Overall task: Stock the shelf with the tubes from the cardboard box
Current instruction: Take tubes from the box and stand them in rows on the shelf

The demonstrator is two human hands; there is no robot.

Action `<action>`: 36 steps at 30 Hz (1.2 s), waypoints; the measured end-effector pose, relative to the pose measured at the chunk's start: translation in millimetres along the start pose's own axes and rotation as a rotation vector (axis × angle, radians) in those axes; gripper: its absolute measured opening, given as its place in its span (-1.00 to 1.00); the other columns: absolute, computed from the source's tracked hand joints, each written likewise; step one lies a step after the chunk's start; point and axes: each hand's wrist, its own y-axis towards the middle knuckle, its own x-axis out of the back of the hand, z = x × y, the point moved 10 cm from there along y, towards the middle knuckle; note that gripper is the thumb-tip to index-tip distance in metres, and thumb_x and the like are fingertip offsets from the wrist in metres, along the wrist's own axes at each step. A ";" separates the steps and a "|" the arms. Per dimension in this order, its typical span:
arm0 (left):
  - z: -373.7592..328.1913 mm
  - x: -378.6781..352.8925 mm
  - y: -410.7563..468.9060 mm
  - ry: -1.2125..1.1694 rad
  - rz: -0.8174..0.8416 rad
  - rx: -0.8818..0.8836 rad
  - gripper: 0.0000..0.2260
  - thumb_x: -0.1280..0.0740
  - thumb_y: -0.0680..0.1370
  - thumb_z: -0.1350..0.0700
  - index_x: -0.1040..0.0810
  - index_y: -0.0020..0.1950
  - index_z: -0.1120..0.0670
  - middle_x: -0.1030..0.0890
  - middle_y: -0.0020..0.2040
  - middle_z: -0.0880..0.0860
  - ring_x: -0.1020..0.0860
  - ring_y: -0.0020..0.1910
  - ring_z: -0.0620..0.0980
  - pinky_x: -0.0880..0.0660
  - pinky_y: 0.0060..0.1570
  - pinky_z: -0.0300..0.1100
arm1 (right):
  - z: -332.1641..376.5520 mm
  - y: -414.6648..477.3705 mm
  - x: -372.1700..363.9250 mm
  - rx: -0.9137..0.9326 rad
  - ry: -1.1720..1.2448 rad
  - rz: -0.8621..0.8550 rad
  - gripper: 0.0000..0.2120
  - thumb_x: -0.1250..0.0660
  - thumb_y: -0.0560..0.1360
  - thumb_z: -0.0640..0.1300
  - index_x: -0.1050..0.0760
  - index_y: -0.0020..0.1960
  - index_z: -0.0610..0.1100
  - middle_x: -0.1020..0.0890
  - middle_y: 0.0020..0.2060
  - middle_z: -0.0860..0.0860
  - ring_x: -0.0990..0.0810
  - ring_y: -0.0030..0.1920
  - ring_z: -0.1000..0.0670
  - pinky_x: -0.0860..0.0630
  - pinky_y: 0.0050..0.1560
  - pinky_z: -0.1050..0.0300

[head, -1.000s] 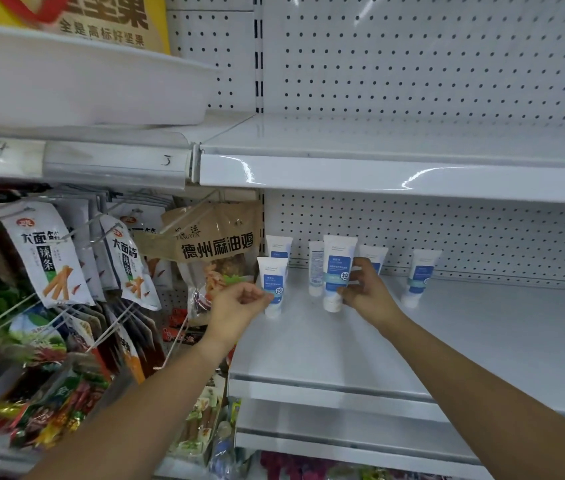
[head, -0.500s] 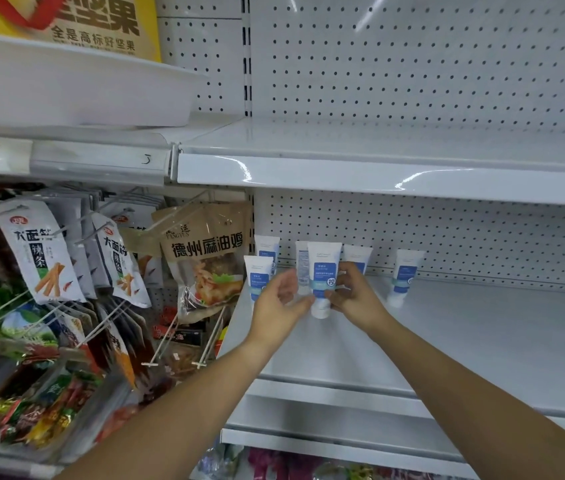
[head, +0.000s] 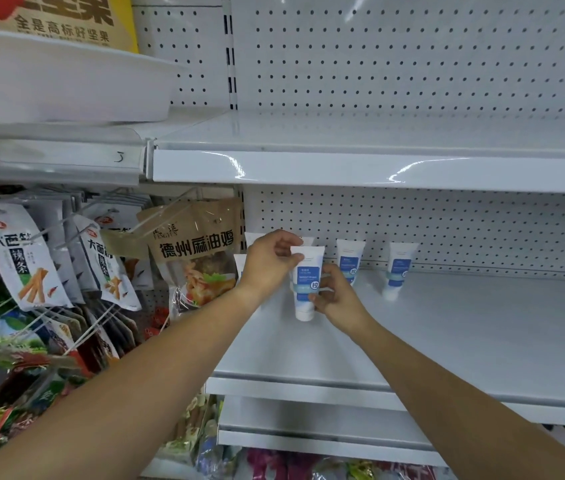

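A second ago the left hand (head: 269, 263) is over at a tube nearer the snack bags (head: 194, 251) while the right hand (head: 336, 299) alone holds the tube (head: 306, 282) in the middle. Now the left hand has crossed over, and both hands are on that one tube. The left hand pinches its flat crimped top, and the right hand's fingers curl round its lower body, just above the cap. The tube stands cap down and nearly upright on the shelf (head: 464, 341). It sits a little forward of the row along the pegboard back wall, where the next tube (head: 350, 259) and the far tube (head: 399, 268) stand to its right. A partly hidden tube (head: 239, 263) shows behind the left wrist. This looks like a final straightening, not a fresh placement: the tube seems to be at its spot with its label facing out. If so, the likely next step is to let go and fetch more. The cardboard box is out of view, so how many tubes remain cannot be told. Most of the shelf to the right is bare.
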 end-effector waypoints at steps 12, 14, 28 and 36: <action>28.6 -15.8 16.0 0.229 0.070 0.007 -0.77 -0.41 0.47 0.38 -0.63 0.08 0.15 -0.66 0.09 0.07 -0.62 0.02 0.01 -0.56 0.09 -0.18 | -27.9 17.6 -16.2 -0.007 -0.020 -0.039 -0.57 -0.36 0.49 -0.38 -0.34 0.27 -0.08 -0.55 0.06 0.01 -0.60 0.01 0.03 -0.59 0.10 0.00; 35.0 -16.8 19.2 0.255 0.072 0.011 -0.77 -0.41 0.47 0.36 -0.63 0.07 0.12 -0.66 0.09 0.06 -0.62 0.03 0.01 -0.57 0.11 -0.12 | -31.9 19.7 -19.3 -0.017 -0.011 -0.041 -0.58 -0.37 0.49 -0.38 -0.34 0.26 -0.11 -0.56 0.06 -0.02 -0.60 0.01 0.01 -0.60 0.10 -0.03; 40.5 -25.0 22.2 0.416 0.086 -0.058 -0.75 -0.39 0.48 0.33 -0.57 0.07 0.05 -0.58 0.08 0.06 -0.56 0.00 0.00 -0.54 0.09 -0.11 | -41.7 26.5 -24.9 -0.027 0.044 -0.030 -0.59 -0.36 0.50 -0.39 -0.31 0.22 -0.10 -0.55 0.03 0.04 -0.60 0.04 0.02 -0.56 0.09 0.11; 35.7 -25.3 19.4 0.476 0.089 -0.093 -0.75 -0.36 0.50 0.32 -0.53 0.08 0.02 -0.55 0.09 0.05 -0.54 -0.01 0.00 -0.54 0.04 -0.10 | -43.0 28.4 -25.2 -0.010 0.057 -0.032 -0.61 -0.34 0.49 -0.43 -0.33 0.19 -0.11 -0.55 0.02 0.05 -0.60 -0.01 0.13 -0.54 0.03 0.22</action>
